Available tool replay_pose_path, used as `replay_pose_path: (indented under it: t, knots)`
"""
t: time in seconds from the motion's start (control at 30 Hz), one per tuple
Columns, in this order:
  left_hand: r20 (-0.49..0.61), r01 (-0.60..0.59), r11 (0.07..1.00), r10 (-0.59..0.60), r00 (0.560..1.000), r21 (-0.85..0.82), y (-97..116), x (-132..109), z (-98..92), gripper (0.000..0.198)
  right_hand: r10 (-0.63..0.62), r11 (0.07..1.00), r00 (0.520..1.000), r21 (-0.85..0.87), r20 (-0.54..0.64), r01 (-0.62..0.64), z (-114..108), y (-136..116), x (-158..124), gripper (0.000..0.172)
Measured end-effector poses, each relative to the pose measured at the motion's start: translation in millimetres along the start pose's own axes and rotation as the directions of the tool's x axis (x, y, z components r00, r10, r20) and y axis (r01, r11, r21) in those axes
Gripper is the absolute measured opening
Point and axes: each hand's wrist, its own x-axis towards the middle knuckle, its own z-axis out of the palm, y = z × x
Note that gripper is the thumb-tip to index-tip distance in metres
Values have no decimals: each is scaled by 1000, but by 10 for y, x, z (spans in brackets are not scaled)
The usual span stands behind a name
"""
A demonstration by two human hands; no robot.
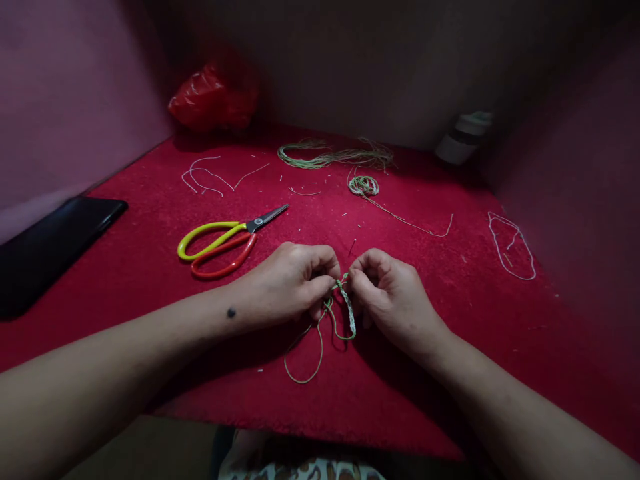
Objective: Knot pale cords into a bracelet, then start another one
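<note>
Head, L hand [290, 283], R hand [395, 297], prob. pinching cord [351, 317]

Dim light — dark, distorted edges

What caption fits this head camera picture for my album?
Left hand and right hand pinch a braided cord on red cloth, scissors nearby.

cloth [425, 347]: red | scissors [225, 245]: yellow and red handles | braided cord [349, 310]: green-white | bag [213, 97]: red
</note>
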Motion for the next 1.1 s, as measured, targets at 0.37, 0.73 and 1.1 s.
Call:
replay_pose_path:
  t: [0.37,0.73,1.1]
  knots:
    - [-26,38,999,-37,999,20,-12,0,-14,11,275,854,944,404,184,-327,-48,-149,59,10]
    - [-2,76,995,-76,997,-66,-16,20,4,9,239,862,917,366,318,-351,-80,-84,63,7]
    - [33,125,976,-121,992,-179,-14,33,-11,5,184,899,891,295,414,-323,-107,-57,70,7]
